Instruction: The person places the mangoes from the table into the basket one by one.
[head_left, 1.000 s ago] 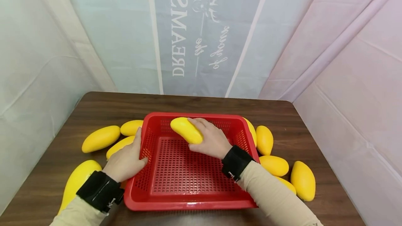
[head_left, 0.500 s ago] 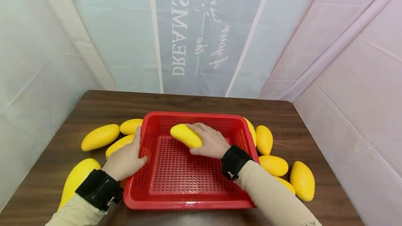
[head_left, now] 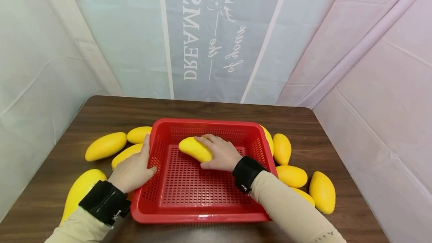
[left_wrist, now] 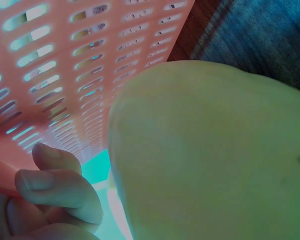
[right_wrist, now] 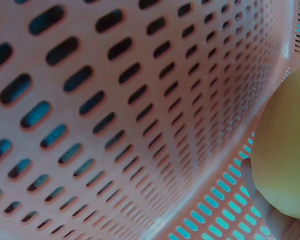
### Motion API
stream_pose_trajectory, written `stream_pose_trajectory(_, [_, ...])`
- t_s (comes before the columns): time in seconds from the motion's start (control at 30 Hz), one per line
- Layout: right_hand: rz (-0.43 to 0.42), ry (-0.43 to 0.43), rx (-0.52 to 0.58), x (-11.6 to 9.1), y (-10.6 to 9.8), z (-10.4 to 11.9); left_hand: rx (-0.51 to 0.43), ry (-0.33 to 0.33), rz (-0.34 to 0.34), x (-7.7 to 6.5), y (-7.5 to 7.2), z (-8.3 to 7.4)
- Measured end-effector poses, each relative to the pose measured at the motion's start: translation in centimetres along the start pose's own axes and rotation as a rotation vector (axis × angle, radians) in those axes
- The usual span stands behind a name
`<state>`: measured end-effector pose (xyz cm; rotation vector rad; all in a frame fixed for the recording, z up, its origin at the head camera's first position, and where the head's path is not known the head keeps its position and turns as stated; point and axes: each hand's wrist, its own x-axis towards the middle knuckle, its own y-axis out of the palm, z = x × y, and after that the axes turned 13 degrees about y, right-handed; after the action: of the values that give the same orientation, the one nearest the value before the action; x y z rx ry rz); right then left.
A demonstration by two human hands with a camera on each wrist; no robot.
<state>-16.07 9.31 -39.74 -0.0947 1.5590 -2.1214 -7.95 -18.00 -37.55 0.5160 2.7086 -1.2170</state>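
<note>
In the head view a yellow mango [head_left: 195, 149] is low inside the red plastic basket [head_left: 200, 218], near its far left part. My right hand [head_left: 221, 155] grips the mango from its right side; in the right wrist view the mango [right_wrist: 285, 150] appears at the right edge, beside the slotted wall. My left hand [head_left: 133, 170] holds the basket's left rim, thumb over the inner side. The left wrist view shows curled fingers [left_wrist: 60, 192] under the rim, outside the slotted wall [left_wrist: 90, 65]. A large mango [left_wrist: 205, 150] fills much of that view.
Several mangoes lie left of the basket, including one mango [head_left: 106, 146] at the far left. More lie to the right, with one mango [head_left: 322, 192] farthest out. The brown wooden table [head_left: 111, 113] meets hanging cloth [head_left: 216, 48] at its back.
My right hand has lowered the mango from near the far rim down into the basket. The left hand stays at the left rim. The whole scene has shifted slightly in view.
</note>
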Motion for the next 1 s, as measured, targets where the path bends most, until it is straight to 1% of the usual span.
stream_pose_trajectory(0.23, [-0.013,-0.060,-0.103,0.5,0.7,0.3,-0.010,0.001,0.010,0.1,-0.1,0.0])
stream_pose_trajectory(0.4, [-0.011,-0.091,-0.139,0.6,0.9,0.7,0.001,0.005,0.010,0.2,-0.1,0.1])
stream_pose_trajectory(0.57, [-0.028,-0.107,-0.168,1.1,1.3,1.1,0.020,0.008,0.009,0.1,-0.1,0.1])
stream_pose_trajectory(0.87, [-0.041,-0.118,-0.225,1.4,1.5,1.6,0.018,0.010,0.004,-0.1,0.1,0.2])
stream_pose_trajectory(1.0, [-0.046,-0.117,-0.223,1.4,1.6,1.8,0.014,0.009,0.003,-0.1,0.1,0.2])
